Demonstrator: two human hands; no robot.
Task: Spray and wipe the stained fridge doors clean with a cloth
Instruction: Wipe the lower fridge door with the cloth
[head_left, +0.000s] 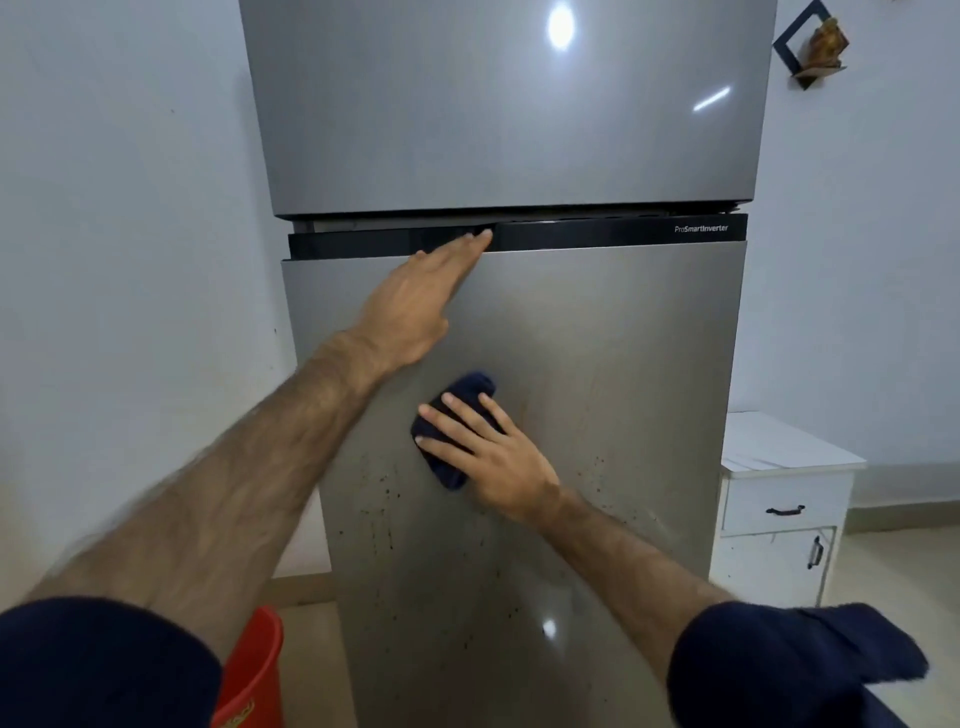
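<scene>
A tall silver fridge fills the middle of the view, with an upper door (493, 114) and a lower door (623, 364). Dark specks and brownish streaks mark the lower door around and below its centre. My right hand (488, 457) presses a dark blue cloth (452, 410) flat against the lower door with straight, spread fingers. My left hand (415, 306) lies flat on the lower door's upper left part, its fingertips reaching the black strip (597, 234) between the doors. No spray bottle is in view.
A red bucket (254, 675) stands on the floor at the fridge's lower left. A white cabinet (779, 504) with a drawer and a door stands right of the fridge. A small dark wall shelf (810, 47) hangs at top right. White walls flank the fridge.
</scene>
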